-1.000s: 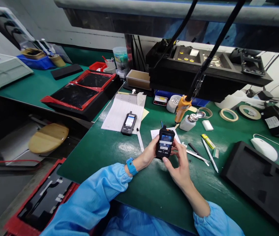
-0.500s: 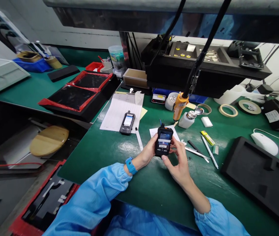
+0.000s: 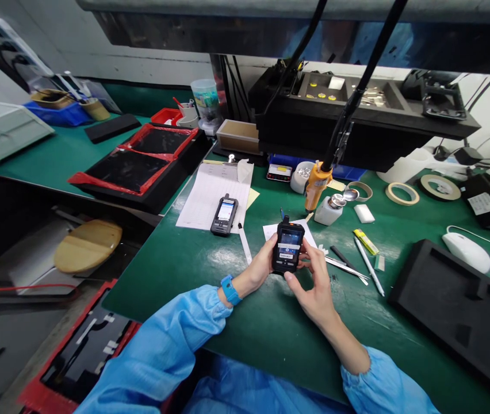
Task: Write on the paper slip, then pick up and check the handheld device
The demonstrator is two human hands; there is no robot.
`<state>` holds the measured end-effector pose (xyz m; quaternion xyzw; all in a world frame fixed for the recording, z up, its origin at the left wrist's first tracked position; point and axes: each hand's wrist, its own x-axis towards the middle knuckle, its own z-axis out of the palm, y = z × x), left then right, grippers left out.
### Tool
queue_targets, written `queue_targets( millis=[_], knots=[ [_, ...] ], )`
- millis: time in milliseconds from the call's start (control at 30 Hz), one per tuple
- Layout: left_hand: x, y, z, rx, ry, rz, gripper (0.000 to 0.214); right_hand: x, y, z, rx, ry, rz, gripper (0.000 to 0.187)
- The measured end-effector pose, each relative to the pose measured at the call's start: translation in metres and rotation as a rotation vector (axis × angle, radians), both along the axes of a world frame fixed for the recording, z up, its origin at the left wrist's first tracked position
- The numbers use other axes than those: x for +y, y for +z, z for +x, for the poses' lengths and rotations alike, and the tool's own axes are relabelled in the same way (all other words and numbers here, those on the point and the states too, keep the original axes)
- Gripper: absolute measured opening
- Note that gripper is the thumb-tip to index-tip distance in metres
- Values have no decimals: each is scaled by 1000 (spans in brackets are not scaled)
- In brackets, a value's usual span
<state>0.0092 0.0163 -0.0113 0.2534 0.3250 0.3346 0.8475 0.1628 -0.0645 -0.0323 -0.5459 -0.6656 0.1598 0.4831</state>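
Note:
Both my hands hold a small black handheld device with a lit screen, upright above the green table mat. My left hand grips its left side, fingers wrapped round the edge. My right hand holds its right side, thumb at the bottom edge. A blue band sits on my left wrist. A second, similar device lies flat on a white paper sheet further left. A white slip of paper lies just behind the held device.
Tweezers and pens lie right of my hands, with a white bottle, an orange hanging tool and tape rolls. A black foam tray and mouse are at right. Red-edged black trays sit at left.
The device and both hands have stayed nearly still; the view shifted slightly, and the grip is unchanged.

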Motion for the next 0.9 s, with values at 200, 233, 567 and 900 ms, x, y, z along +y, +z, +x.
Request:
queue_targets(
  millis=[200, 233, 567, 900],
  knots=[
    [0, 0, 0, -17, -2, -20, 55, 0, 0, -1, -29, -28, -16, 73],
    [0, -1, 0, -29, 1, -20, 53, 0, 0, -1, -27, -30, -21, 74],
    [0, -3, 0, -3, -2, -3, 55, 0, 0, -1, -22, -34, -14, 72],
    [0, -10, 0, -4, 11, -1, 53, 1, 1, -1, 8, 0, 5, 75]
  ],
)
